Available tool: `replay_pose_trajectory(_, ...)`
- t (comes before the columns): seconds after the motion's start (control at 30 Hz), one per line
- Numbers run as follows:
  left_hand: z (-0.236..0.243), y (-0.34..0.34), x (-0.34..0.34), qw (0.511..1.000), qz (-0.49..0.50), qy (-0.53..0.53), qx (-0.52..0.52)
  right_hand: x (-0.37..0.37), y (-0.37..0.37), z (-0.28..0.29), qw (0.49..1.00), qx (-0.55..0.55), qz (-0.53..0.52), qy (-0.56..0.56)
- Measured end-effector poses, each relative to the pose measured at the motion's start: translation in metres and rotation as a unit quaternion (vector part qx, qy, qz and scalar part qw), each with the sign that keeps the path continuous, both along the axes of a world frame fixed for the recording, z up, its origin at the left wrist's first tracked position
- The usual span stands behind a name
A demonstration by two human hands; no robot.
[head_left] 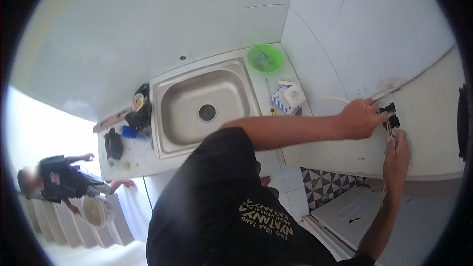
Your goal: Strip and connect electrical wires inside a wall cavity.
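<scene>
At the right, a black wall box sits in a hole in the white wall, with thin electrical wires coming out of it. My left hand is closed at the box's edge, its fingertips by the wires; what it holds is hidden. A pale curved strip shows behind this hand, and I cannot tell if it is gripped. Just below the box, my right hand pinches the wires between thumb and fingers. Thin wire hangs beside my right forearm, its dark end lower down.
A steel sink is set in the white counter. Beside it are a green bowl, a white socket plate on a box, and a screwdriver. Black bags lie left. Another person stands by stairs with a bucket.
</scene>
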State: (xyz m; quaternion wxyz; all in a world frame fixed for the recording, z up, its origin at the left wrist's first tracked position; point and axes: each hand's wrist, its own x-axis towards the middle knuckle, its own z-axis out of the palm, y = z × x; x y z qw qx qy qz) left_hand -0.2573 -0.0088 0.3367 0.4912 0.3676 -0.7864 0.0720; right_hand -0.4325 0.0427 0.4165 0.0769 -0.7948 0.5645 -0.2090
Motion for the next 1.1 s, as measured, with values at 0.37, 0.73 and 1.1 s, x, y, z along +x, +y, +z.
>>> replay_pose_trajectory(0.37,-0.006,0.004,-0.017,0.989,0.086,0.017,0.118,0.002,-0.003,-0.043,0.974,0.007,-0.037,-0.225)
replay_pose_trajectory(0.73,0.046,0.007,-0.025,0.891,0.169,-0.393,0.153,0.007,0.003,-0.025,0.829,0.127,-0.018,-0.544)
replay_pose_trajectory(1.1,0.048,0.009,-0.025,0.818,0.269,-0.499,0.102,0.029,0.007,-0.013,0.602,0.180,-0.008,-0.778)
